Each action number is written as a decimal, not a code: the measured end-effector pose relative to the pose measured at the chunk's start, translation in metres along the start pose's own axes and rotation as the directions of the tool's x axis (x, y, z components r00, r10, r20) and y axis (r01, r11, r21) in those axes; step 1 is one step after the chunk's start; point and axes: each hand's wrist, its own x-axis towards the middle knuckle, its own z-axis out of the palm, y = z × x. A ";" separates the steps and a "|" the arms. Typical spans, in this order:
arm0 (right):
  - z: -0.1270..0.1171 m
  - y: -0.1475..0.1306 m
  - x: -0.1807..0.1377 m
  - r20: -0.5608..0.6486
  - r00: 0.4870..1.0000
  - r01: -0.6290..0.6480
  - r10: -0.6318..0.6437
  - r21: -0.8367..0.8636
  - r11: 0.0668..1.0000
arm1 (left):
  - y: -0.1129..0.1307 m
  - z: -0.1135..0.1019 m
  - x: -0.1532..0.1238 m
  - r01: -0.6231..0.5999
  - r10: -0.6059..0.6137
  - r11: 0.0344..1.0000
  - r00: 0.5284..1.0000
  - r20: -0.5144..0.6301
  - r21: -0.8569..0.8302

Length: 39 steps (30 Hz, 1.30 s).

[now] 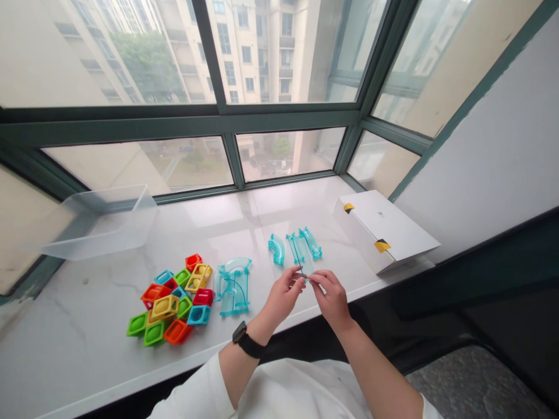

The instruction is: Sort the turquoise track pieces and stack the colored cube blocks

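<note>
Both hands meet above the sill's front edge around a see-through blue toy track piece (307, 270). My left hand (283, 294), with a black watch on the wrist, pinches its near end from the left. From the other side, the fingertips of my right hand (331, 295) close on the same end, and they partly hide it. Just beyond lie straight blue track pieces (311, 243) and some nested curved track pieces (276, 250). More blue track pieces (234, 291), straight and curved, are grouped left of my left hand.
Several red, yellow, green and blue hollow blocks (165, 306) are heaped at the left. Behind them stands a clear plastic bin (105, 243). A white box (388, 224) with yellow-black tape sits at the right. Windows border the marble-look sill (87, 355).
</note>
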 end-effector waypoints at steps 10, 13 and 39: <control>0.013 0.056 0.016 -0.099 0.993 -0.066 0.056 -0.094 0.993 | -0.070 -0.003 0.027 -0.208 0.276 0.775 0.961 -0.024 0.597; 0.030 0.068 0.022 -0.076 0.996 -0.058 0.052 -0.089 0.994 | -0.082 -0.006 0.035 -0.228 0.326 0.745 0.945 -0.044 0.627; 0.097 0.107 0.022 -0.058 0.989 -0.146 0.140 -0.126 0.981 | -0.089 -0.005 0.040 -0.262 0.316 0.586 0.945 0.082 0.767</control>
